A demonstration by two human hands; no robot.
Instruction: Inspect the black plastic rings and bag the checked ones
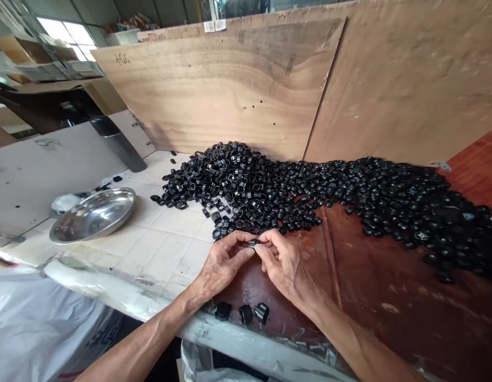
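Between my two hands, near the middle of the view, is a small black part (pixel 253 243). My left hand (pixel 224 261) pinches it from the left with thumb and forefinger. From the right, the thumb and fingers of my right hand (pixel 283 261) close on the same part. Just beyond the hands lies a large pile of black ring-like pieces (pixel 238 178). It runs on to the right into a pile of darker black pieces (pixel 405 204). Three black pieces (pixel 246 314) sit near the table's front edge, below my hands.
A shallow metal bowl (pixel 95 215) rests on the pale left part of the table (pixel 166 257). Behind it a dark bottle (pixel 120 146) leans at the side board. Tall wooden boards (pixel 230 85) close off the back. A white sack (pixel 42 318) is at the lower left.
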